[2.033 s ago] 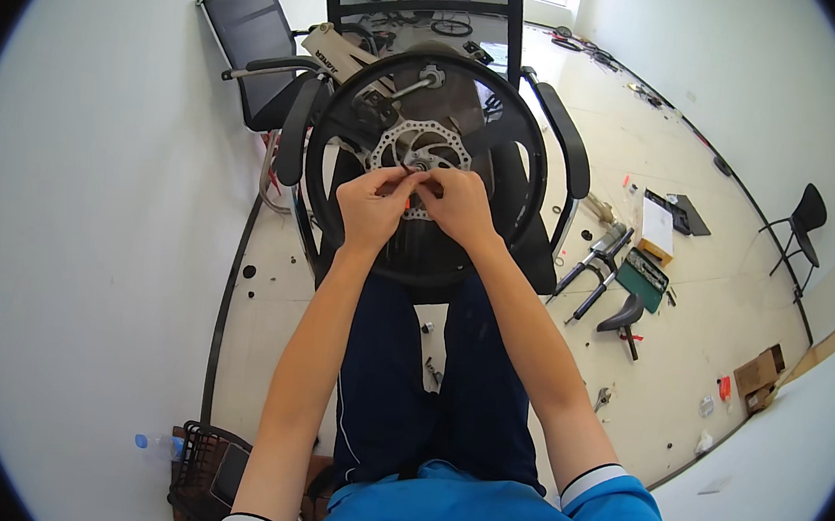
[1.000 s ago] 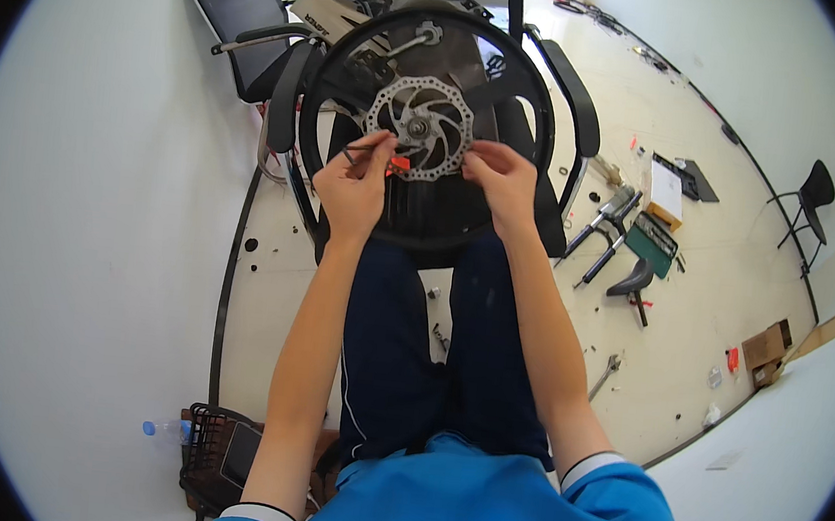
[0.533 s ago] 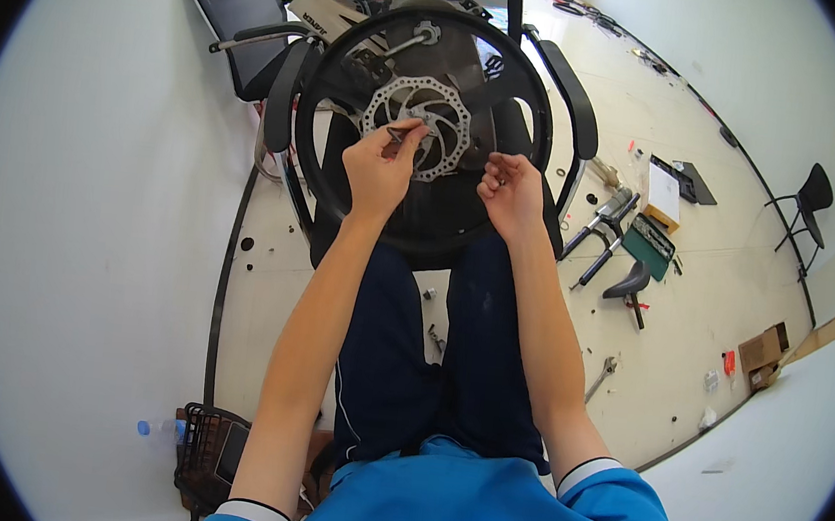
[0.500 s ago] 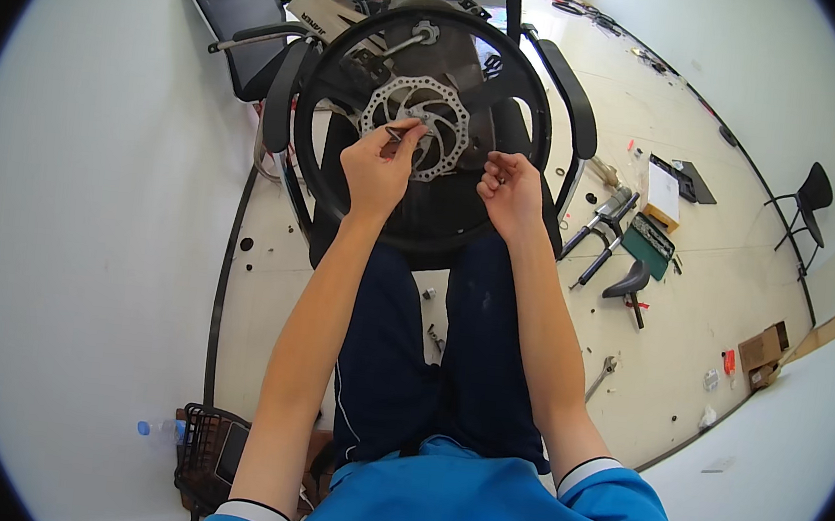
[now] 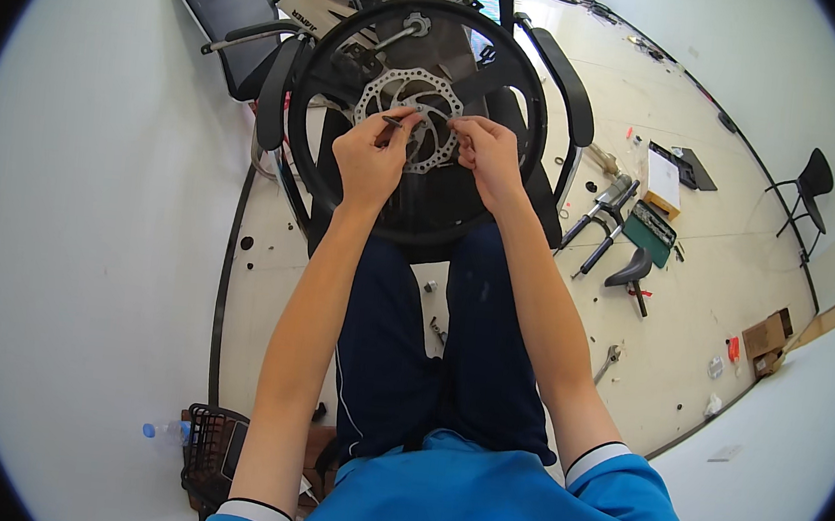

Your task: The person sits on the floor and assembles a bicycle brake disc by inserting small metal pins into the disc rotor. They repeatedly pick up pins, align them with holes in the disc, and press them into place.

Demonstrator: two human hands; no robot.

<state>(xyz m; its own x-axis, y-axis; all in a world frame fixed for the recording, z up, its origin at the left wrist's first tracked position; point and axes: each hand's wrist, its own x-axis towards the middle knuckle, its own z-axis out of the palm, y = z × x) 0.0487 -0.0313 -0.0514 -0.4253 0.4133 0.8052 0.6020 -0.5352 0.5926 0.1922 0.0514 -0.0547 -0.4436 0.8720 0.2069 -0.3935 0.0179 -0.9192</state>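
A black wheel [image 5: 530, 161] lies flat across the seat of a black office chair [image 5: 562, 84] in front of my knees. Fastened at its middle is a silver brake disc [image 5: 370, 94] with a holed rim. My left hand [image 5: 369, 160] is closed in a pinch over the disc's centre, and a short dark rod [image 5: 392, 121] sticks out between its fingers. My right hand [image 5: 490, 162] hovers at the disc's right edge with thumb and fingertips pressed together. Whatever those fingertips hold, if anything, is too small to make out.
A bicycle frame [image 5: 311, 11] lies beyond the wheel. On the floor to the right are a suspension fork [image 5: 602, 218], a green tool case [image 5: 649, 235], a saddle [image 5: 630, 269] and a wrench [image 5: 610, 357]. A black basket [image 5: 206, 456] sits at the lower left, beside a plastic bottle [image 5: 165, 431].
My right hand has moved left and slightly up, from beside the disc to its right edge, near my left hand. The left hand stays over the disc's centre with the rod.
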